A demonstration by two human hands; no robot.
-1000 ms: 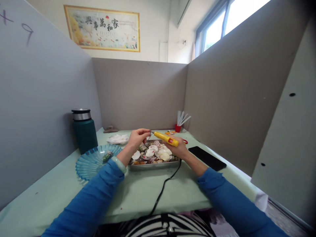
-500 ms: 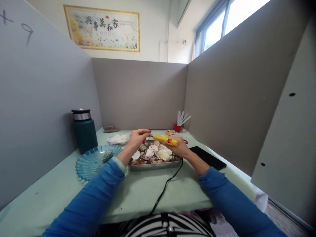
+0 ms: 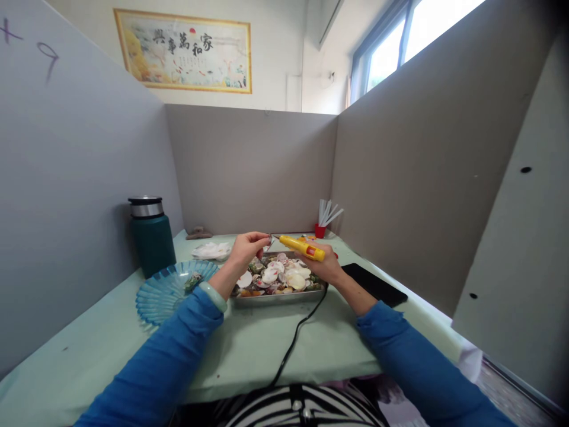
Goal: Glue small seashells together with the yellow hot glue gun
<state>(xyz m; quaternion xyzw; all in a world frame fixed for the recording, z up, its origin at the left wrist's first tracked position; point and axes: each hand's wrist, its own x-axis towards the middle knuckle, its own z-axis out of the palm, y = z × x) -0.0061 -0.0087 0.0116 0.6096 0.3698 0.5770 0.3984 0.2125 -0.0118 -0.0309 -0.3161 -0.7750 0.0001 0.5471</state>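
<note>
My left hand is raised above a metal tray full of seashells, its fingers pinched on a small shell. My right hand grips a yellow corded tool with a red button. The tool's tip points left at the pinched shell and is right up against it. A black cord runs from the tool down off the table's near edge. Both sleeves are blue.
A blue glass plate lies left of the tray, a dark green flask behind it. White cloth sits at the back. A black phone lies right of the tray; a red cup of white sticks stands far right. Grey partitions enclose the table.
The yellow tool's rear end has tipped and shifted a little to the right while its tip stays at the shell. My left hand has held still.
</note>
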